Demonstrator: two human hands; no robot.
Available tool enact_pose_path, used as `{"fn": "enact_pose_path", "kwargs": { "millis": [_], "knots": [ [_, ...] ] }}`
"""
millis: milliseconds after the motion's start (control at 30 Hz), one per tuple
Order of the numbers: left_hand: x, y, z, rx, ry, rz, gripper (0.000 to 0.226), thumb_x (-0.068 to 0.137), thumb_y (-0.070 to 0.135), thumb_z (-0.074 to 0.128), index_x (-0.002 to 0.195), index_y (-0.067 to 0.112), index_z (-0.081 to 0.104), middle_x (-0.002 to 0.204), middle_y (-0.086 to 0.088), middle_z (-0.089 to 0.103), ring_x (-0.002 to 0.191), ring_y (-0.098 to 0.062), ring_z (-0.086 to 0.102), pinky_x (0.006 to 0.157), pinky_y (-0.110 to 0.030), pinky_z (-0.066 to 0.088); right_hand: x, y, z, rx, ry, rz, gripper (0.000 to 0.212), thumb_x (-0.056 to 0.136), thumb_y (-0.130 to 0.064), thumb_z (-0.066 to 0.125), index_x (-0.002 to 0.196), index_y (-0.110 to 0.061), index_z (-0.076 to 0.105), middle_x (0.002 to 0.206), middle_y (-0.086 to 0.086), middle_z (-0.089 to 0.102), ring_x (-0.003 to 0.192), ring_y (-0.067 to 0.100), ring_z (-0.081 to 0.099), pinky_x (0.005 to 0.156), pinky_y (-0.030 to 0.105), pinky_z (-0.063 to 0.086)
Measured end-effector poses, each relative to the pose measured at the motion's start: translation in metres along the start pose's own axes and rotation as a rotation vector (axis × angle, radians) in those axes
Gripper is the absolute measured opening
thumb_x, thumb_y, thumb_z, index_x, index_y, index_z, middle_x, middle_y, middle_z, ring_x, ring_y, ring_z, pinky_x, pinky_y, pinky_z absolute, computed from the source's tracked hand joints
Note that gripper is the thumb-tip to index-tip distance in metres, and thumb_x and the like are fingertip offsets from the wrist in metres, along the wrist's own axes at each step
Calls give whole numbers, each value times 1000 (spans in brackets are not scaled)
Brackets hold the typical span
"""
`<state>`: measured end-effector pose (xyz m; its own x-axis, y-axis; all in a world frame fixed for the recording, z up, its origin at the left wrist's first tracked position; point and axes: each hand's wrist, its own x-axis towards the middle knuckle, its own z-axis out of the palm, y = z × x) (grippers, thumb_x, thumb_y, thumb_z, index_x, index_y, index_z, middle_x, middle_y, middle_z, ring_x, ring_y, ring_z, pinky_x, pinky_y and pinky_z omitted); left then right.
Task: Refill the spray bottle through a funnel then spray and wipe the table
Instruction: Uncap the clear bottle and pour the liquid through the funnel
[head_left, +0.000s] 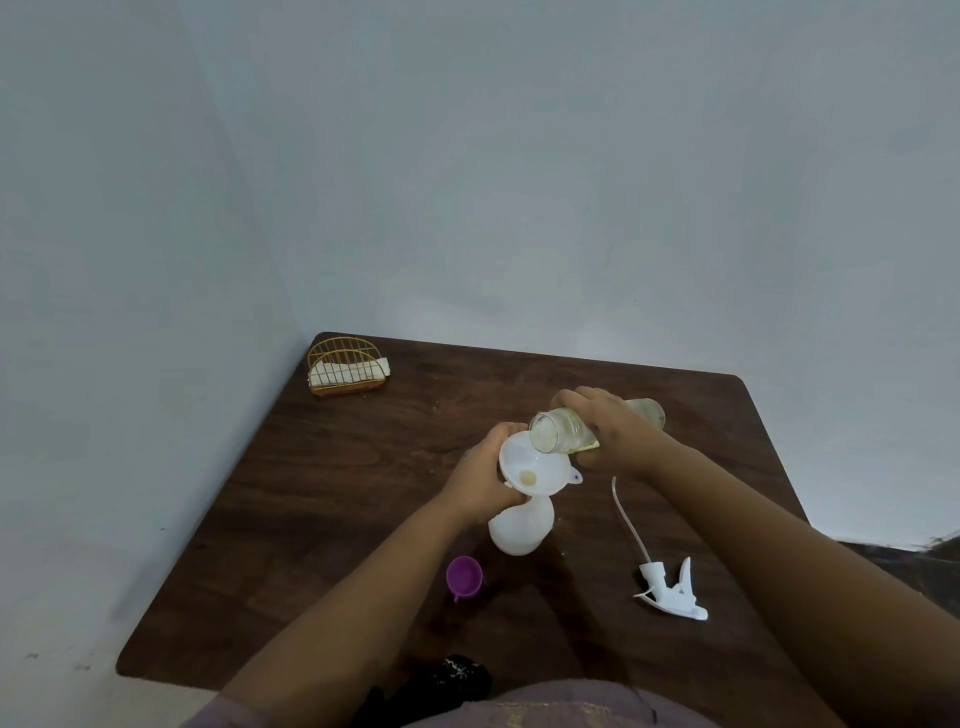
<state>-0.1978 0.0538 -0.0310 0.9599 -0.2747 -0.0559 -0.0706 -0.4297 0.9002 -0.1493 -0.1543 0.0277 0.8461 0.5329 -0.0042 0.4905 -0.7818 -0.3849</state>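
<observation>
A white spray bottle (521, 530) stands on the dark wooden table (322, 499) with a white funnel (537, 466) set in its neck. My left hand (480, 475) grips the funnel's rim and the bottle neck. My right hand (608, 426) holds a clear refill bottle (558, 430) tipped on its side, its open mouth over the funnel's rim. Yellowish liquid shows inside it and a small pool lies at the funnel's bottom. The white spray trigger head (672, 592) with its thin dip tube lies on the table to the right.
A purple cap (464, 577) lies near the front of the bottle. A gold wire holder with white napkins (345, 369) stands at the far left corner. A black object (457, 673) sits at the near edge. Walls close the table's left and far sides.
</observation>
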Motion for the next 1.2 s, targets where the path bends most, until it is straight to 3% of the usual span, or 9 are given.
{"fn": "enact_pose_path", "kwargs": {
  "millis": [233, 333, 467, 1200],
  "knots": [
    [-3, -9, 9, -40, 40, -2, 94, 72, 21, 85, 146, 24, 28, 124, 19, 52, 114, -4, 54, 95, -24, 49, -1, -1, 1, -4, -4, -12, 50, 69, -21, 76, 113, -25, 52, 103, -4, 55, 99, 16, 50, 90, 35, 40],
    [-5, -12, 11, -74, 82, 5, 82, 75, 25, 83, 141, 27, 36, 120, 22, 55, 115, -4, 56, 89, -20, 51, -2, -3, 1, -15, -9, -14, 49, 70, -20, 76, 114, -24, 53, 104, -3, 55, 99, 16, 50, 90, 35, 40],
    [-6, -15, 13, -113, 99, 16, 70, 75, 24, 83, 134, 26, 44, 124, 12, 59, 114, -9, 58, 89, -25, 54, -2, -4, 2, -17, -6, -21, 49, 71, -20, 75, 114, -24, 53, 103, -4, 55, 97, 16, 50, 91, 36, 41],
    [-3, -16, 15, -202, 125, -83, 57, 71, 14, 85, 116, 28, 53, 115, 9, 63, 107, -11, 61, 88, -32, 56, -3, -7, -2, -61, -17, -19, 52, 72, -19, 74, 119, -24, 51, 108, -3, 54, 101, 16, 49, 92, 31, 36]
  ]
}}
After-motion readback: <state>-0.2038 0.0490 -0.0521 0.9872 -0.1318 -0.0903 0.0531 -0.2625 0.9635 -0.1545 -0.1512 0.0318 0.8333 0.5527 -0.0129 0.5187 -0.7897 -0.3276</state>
